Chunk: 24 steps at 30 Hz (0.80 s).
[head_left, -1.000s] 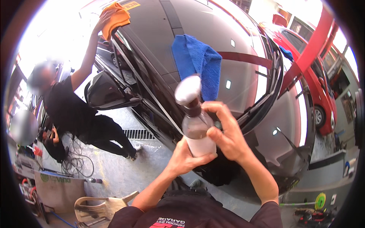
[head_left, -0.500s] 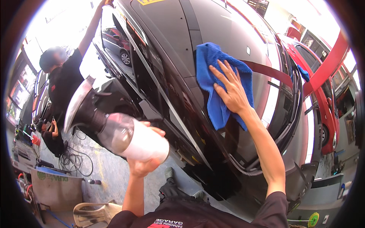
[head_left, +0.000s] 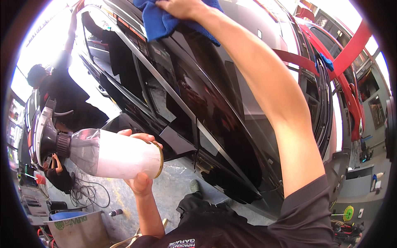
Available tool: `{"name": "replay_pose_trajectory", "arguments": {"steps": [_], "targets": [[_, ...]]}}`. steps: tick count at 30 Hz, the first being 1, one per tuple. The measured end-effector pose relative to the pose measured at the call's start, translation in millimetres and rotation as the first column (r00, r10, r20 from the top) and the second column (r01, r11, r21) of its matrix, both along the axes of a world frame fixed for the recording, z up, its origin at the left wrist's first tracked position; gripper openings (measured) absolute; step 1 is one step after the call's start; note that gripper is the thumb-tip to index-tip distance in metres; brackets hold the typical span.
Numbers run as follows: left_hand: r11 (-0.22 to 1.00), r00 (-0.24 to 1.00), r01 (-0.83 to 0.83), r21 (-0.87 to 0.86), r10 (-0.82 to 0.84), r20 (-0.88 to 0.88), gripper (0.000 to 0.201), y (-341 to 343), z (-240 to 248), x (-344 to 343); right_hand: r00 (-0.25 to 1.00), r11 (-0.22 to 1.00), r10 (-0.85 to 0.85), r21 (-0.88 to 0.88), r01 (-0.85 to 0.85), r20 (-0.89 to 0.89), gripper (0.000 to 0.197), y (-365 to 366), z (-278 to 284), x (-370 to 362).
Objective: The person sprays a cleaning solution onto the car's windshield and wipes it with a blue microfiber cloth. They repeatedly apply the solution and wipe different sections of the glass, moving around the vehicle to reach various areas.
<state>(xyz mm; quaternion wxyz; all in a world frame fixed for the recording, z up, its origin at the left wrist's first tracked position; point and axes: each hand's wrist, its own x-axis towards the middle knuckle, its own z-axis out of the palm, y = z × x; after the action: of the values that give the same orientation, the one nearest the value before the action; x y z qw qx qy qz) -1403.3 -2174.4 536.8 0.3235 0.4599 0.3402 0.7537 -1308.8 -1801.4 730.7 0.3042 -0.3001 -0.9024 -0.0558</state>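
My left hand (head_left: 142, 183) is wrapped around a spray bottle (head_left: 124, 155) with a white label and a dark trigger head. The bottle lies nearly sideways, its nozzle end pointing left. At the top of the view, my right hand (head_left: 182, 8) grips a blue microfiber cloth (head_left: 161, 25), pressing it on the car's roof; part of the hand and cloth is cut off by the upper edge. Beneath that arm stretches the glossy black car (head_left: 206, 99), with its side windows and bright trim on the left.
Another person in black (head_left: 68, 93) reaches up at the car's far left side. A second person (head_left: 60, 175) is low down behind the bottle. Cables (head_left: 89, 190) coil on the floor near a grey bin (head_left: 78, 229). A red car (head_left: 349, 97) stands on the right.
My right hand has swept the cloth forward and left across the roof to the view's top. The bottle has moved left and down and tilted more level. The other person has shifted left.
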Motion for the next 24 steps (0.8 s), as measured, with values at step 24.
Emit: {"name": "replay_pose_trajectory", "arguments": {"steps": [24], "targets": [[0.941,0.938,-0.086,0.328,0.187,-0.292,0.053,241,204,-42,0.990,0.993,0.117,0.010,-0.117,-0.075,0.057,-42,-27,30]]}}
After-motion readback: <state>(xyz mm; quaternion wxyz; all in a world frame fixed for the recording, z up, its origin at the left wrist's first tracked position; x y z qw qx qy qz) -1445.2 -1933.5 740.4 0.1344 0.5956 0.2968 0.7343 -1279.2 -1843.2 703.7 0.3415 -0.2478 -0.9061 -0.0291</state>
